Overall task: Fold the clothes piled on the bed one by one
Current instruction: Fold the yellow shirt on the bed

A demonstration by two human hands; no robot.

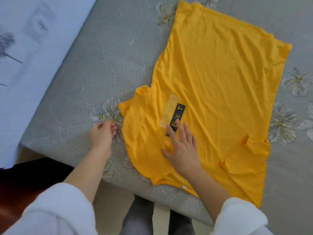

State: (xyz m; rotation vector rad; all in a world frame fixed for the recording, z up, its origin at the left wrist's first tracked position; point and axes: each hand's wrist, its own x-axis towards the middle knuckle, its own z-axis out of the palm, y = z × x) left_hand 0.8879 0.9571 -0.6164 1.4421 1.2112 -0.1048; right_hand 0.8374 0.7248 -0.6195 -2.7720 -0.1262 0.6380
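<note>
A yellow T-shirt lies spread on the grey floral bed, its neck end near me and its hem toward the far side. Its left side is folded in over the chest, partly covering a black printed label. My right hand rests flat on the shirt with straight fingers, fingertips on the label. My left hand hovers just left of the shirt's folded sleeve, fingers loosely curled and holding nothing. The right sleeve lies flat near the bed's front edge.
A pale blue-white sheet or pillow with grey print covers the bed's left side. The bed's front edge runs close to my legs. Dark wooden floor shows at lower left.
</note>
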